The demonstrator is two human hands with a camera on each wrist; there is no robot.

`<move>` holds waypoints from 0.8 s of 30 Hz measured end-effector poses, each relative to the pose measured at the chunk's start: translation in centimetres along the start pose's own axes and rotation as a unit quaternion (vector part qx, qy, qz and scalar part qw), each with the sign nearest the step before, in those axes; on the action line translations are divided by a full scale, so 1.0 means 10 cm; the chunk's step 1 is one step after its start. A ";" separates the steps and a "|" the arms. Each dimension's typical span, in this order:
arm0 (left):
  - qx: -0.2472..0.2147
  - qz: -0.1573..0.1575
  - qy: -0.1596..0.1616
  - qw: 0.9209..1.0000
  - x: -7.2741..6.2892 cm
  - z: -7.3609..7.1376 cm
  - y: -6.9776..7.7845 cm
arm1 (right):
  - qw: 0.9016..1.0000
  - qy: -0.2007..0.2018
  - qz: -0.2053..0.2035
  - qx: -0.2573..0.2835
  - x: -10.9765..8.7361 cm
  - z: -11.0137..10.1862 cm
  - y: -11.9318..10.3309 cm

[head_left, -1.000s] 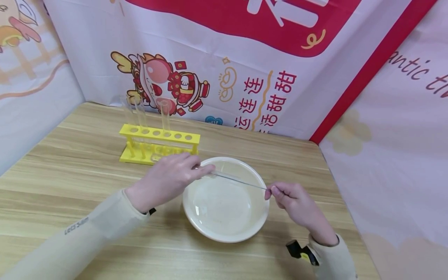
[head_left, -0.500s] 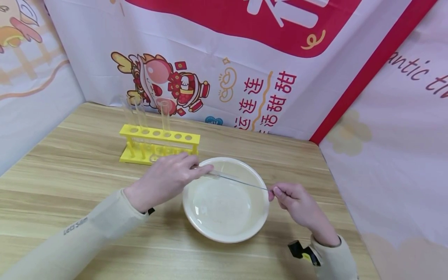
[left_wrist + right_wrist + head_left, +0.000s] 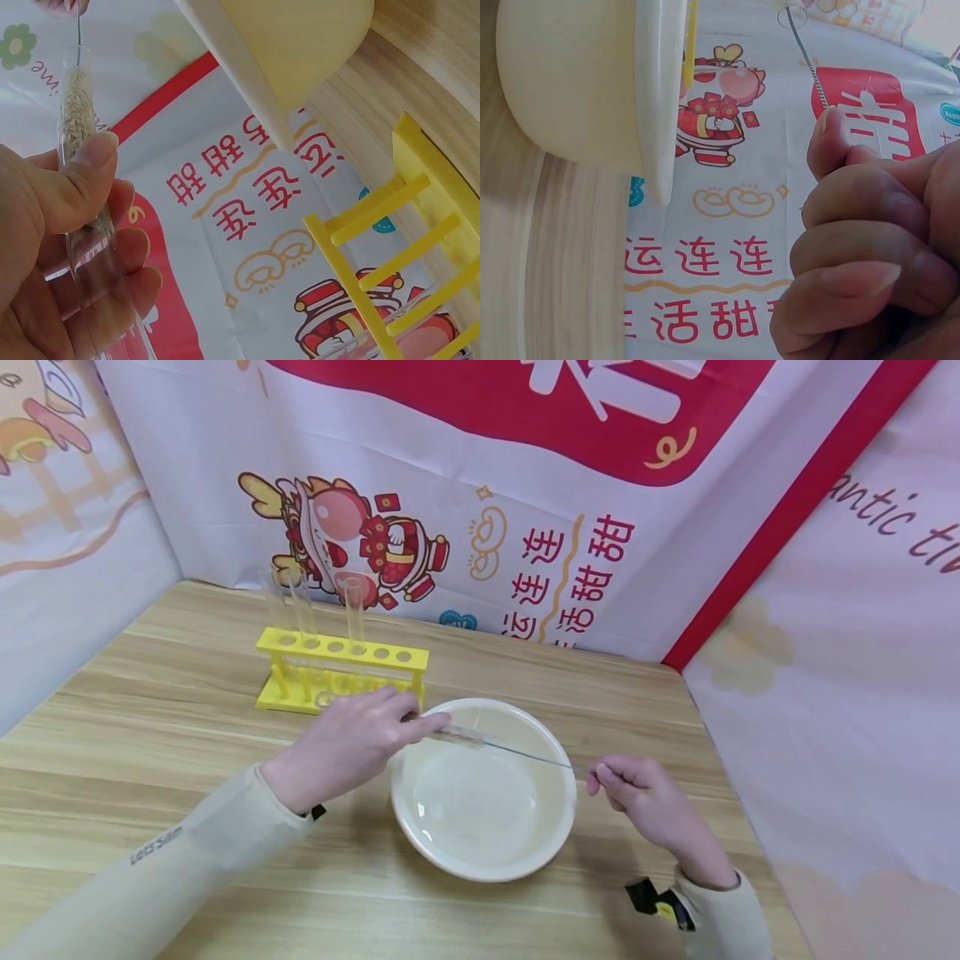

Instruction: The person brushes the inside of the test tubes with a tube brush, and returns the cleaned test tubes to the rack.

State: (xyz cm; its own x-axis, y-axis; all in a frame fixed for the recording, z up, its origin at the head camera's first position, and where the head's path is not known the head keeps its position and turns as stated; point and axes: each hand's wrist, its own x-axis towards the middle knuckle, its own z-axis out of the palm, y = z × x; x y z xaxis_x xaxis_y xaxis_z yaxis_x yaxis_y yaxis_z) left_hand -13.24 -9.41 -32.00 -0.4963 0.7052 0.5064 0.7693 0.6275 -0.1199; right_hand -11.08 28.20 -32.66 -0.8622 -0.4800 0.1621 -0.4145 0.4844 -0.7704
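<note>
In the head view my left hand (image 3: 352, 739) grips a clear test tube (image 3: 461, 737), tilted over the cream basin (image 3: 483, 874). The left wrist view shows the pale bristles of a test tube brush (image 3: 77, 112) inside the tube, near its mouth. My thumb and curled fingers wrap the glass below them. The brush's twisted wire handle (image 3: 532, 755) runs out of the mouth across the basin. At the basin's right, my right hand (image 3: 648, 797) pinches that wire between thumb and forefinger, the other fingers curled in.
Behind my left hand stands a yellow test tube rack (image 3: 422, 662) with several holes. Upright clear tubes, one of them a tube (image 3: 355, 610) near its middle, stand in it. A printed cloth (image 3: 465, 443) hangs along the back of the wooden table (image 3: 300, 902).
My right hand has moved right and slightly down with the wire, and my left hand slightly left. The gap between the hands has widened, with more of the tube showing past my left fingers.
</note>
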 end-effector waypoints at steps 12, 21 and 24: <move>0.003 0.000 0.002 1.000 -0.02 0.01 -0.03 | 1.000 0.008 0.009 -0.005 -0.08 -0.08 0.05; 0.005 -0.002 -0.004 1.000 -0.03 0.00 -0.03 | 1.000 0.010 0.002 -0.013 -0.12 -0.10 0.07; 0.005 0.000 -0.004 1.000 -0.02 0.00 -0.03 | 1.000 0.008 0.006 -0.025 -0.14 -0.10 0.09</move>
State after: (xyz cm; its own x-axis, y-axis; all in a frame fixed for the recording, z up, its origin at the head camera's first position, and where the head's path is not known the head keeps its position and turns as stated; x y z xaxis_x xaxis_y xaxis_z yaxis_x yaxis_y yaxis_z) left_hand -13.35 -9.75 -32.10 -0.4990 0.7083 0.4993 0.7659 0.6301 -0.1284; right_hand -10.56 30.03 -32.90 -0.8716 -0.4621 0.1637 -0.4179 0.5257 -0.7410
